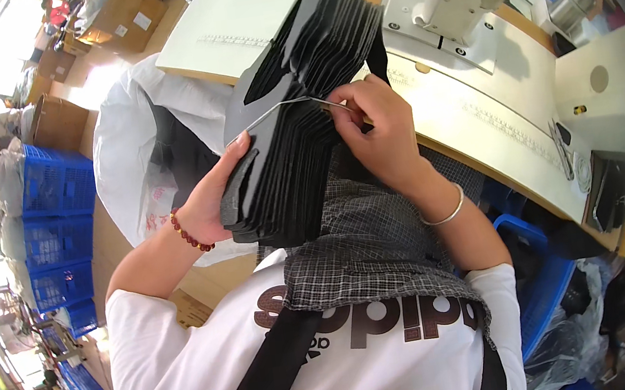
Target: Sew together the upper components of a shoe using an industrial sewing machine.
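A thick stack of black, flat, shaped pieces [286, 175] is held up in front of my chest, its far end leaning over the table edge. My left hand [210, 196] grips the near left side of the stack, thumb on top. A thin light-coloured cord [270, 111] passes across the stack's middle. At the right side of the stack, my right hand [378, 127] pinches the cord between thumb and fingers. Whether the cord goes all the way round underneath is hidden.
A white sewing table [226, 17] carries a sewing machine [453, 7] at the far right. Thread snips [560, 146] lie near its right end. A white plastic sack [119, 134] stands at left, beside stacked blue crates [50, 182]. A blue bin [531, 324] is at lower right.
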